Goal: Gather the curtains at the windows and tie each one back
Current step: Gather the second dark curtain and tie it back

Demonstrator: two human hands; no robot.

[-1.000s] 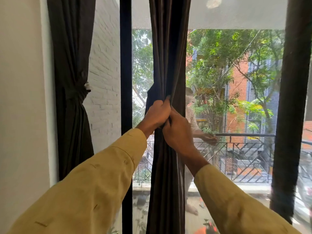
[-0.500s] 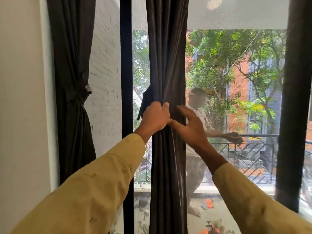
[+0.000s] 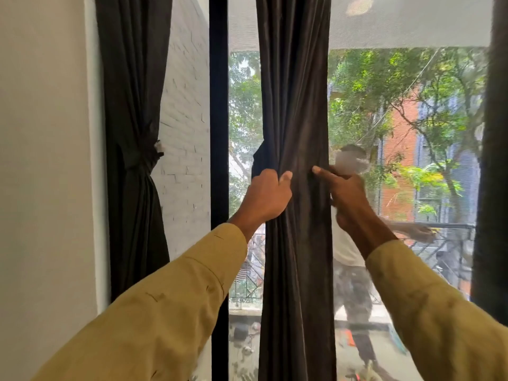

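Both hands on the middle curtain (image 3: pixel 295 105), just right of the black window post (image 3: pixel 218 119).
The left hand (image 3: pixel 265 195) clenches the gathered folds. The right hand (image 3: pixel 347 193), blurred, lays a straight finger on the fabric's right edge; I cannot tell if it grips. Left of the post hangs a tied-back curtain (image 3: pixel 132 202). Beyond the post, a person (image 3: pixel 347 255) stands at a balcony railing (image 3: pixel 453 226).

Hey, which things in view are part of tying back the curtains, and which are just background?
Part of the job: middle curtain, gripped by the left hand; right hand, touching its right side; left curtain, already tied; right curtain, at the edge of view.
Just there: window frame; white brick wall; person outside; balcony railing; trees.
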